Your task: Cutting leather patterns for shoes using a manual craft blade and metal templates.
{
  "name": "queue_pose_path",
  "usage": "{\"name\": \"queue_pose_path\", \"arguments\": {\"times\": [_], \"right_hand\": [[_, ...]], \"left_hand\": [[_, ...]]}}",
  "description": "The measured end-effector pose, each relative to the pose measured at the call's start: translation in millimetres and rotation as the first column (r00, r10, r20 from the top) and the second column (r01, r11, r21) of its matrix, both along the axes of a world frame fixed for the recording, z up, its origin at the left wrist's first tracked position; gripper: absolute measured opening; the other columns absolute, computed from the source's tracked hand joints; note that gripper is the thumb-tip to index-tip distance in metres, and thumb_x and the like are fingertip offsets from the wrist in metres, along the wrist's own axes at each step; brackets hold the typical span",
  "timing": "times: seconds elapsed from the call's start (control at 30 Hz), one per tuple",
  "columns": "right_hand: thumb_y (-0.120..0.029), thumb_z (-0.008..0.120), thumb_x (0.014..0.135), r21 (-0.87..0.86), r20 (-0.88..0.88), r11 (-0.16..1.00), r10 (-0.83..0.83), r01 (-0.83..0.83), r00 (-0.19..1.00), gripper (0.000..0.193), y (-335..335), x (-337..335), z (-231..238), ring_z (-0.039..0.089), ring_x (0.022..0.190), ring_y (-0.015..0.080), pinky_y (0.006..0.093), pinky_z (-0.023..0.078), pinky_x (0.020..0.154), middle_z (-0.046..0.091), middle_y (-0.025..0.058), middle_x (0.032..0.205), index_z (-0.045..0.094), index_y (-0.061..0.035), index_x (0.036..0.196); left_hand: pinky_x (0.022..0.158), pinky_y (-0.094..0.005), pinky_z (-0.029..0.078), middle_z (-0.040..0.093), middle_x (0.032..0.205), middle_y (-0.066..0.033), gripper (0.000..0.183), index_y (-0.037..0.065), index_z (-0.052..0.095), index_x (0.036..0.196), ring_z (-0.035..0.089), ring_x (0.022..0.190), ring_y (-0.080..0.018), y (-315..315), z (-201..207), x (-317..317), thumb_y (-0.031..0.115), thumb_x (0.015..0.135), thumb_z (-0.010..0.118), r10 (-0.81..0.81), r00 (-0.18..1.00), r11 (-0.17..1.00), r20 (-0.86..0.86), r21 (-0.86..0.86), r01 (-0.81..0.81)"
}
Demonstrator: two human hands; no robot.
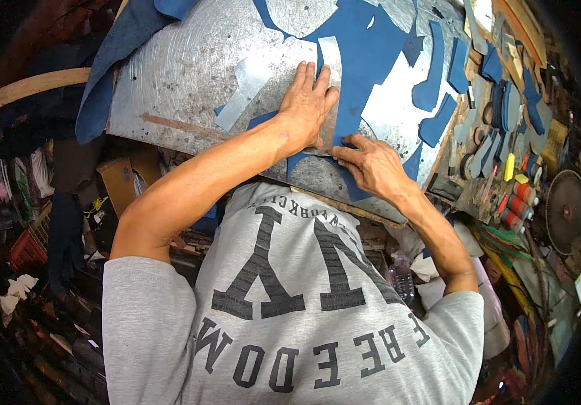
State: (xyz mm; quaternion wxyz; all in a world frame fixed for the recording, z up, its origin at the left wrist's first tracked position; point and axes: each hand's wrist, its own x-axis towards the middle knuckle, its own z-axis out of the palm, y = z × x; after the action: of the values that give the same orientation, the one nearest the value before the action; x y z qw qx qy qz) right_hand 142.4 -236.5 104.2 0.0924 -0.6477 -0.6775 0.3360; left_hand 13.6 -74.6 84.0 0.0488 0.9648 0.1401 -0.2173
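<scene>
My left hand (307, 104) lies flat with its fingers stretched out, pressing on a narrow, slightly curved metal template (330, 50). Under and beside that template spreads a blue leather-like sheet (366, 50) with pieces cut out of its edges. Close to the template's near end, my right hand (378, 167) rests with thumb and fingers drawn together. Whatever those fingers hold, if anything, is hidden. Left of my left hand, a second metal template (244, 94) sits on the scratched metal work surface (182, 74), with a bit of blue material showing beside it.
Cut blue pieces (429, 71) lie at the right of the metal surface. Farther right, a side bench holds more templates, a yellow marker (509, 167) and red-and-grey spools (523, 196). A large blue sheet (111, 61) hangs over the far left edge. A round fan-like disc (567, 211) stands far right.
</scene>
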Motion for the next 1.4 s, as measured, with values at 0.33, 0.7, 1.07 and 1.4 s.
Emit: {"name": "queue_pose_path", "arguments": {"times": [0.33, 0.7, 1.07, 1.4], "right_hand": [[-0.011, 0.065, 0.083, -0.014, 0.008, 0.998, 0.061, -0.061, 0.998, 0.028, -1, 21, 0, 0.068, 0.097, 0.0286, 0.0427, 0.054, 0.082, 0.067, 0.0057, 0.123, 0.072, -0.0151, 0.11], [-0.012, 0.064, 0.087, -0.045, -0.109, 0.997, 0.052, -0.057, 0.993, 0.026, 3, 36, 8, 0.067, 0.102, 0.0314, 0.0414, 0.053, 0.087, 0.068, 0.0095, 0.12, 0.07, -0.0084, 0.112], [-0.008, 0.061, 0.091, 0.285, -0.269, 0.593, -0.704, 0.753, 0.657, 0.03, 87, -13, -43, 0.065, 0.089, 0.037, 0.0395, 0.052, 0.079, 0.067, 0.0199, 0.099, 0.064, -0.0005, 0.119], [-0.009, 0.063, 0.089, 0.369, -0.174, 0.618, -0.688, 0.695, 0.704, 0.026, 120, 4, -53, 0.065, 0.086, 0.0394, 0.043, 0.052, 0.077, 0.067, 0.022, 0.095, 0.068, 0.0011, 0.113]], "left_hand": [[0.118, -0.0568, 0.016, 0.029, 0.152, -0.0265, 0.103, 0.006, 0.043, 0.14, 0.027, 0.141, -0.0469, -2, -1, 1, 0.054, 0.06, 0.085, 0.03, 0.999, 0.998, -0.011, -0.047, -0.03], [0.118, -0.0559, 0.018, 0.033, 0.148, -0.0282, 0.098, 0.003, 0.047, 0.134, 0.03, 0.139, -0.0461, 4, -6, 1, 0.049, 0.058, 0.087, 0.015, 0.993, 0.997, 0.117, -0.077, -0.006], [0.118, -0.0554, 0.017, 0.037, 0.148, -0.0232, 0.104, -0.002, 0.044, 0.14, 0.027, 0.142, -0.043, 23, -17, 0, 0.052, 0.061, 0.085, 0.089, 0.968, 0.991, 0.234, -0.123, -0.061], [0.119, -0.0544, 0.015, 0.031, 0.152, -0.0224, 0.114, -0.002, 0.036, 0.146, 0.023, 0.144, -0.042, 32, -6, 9, 0.055, 0.059, 0.085, 0.098, 0.99, 0.989, 0.101, -0.121, -0.085]]}}
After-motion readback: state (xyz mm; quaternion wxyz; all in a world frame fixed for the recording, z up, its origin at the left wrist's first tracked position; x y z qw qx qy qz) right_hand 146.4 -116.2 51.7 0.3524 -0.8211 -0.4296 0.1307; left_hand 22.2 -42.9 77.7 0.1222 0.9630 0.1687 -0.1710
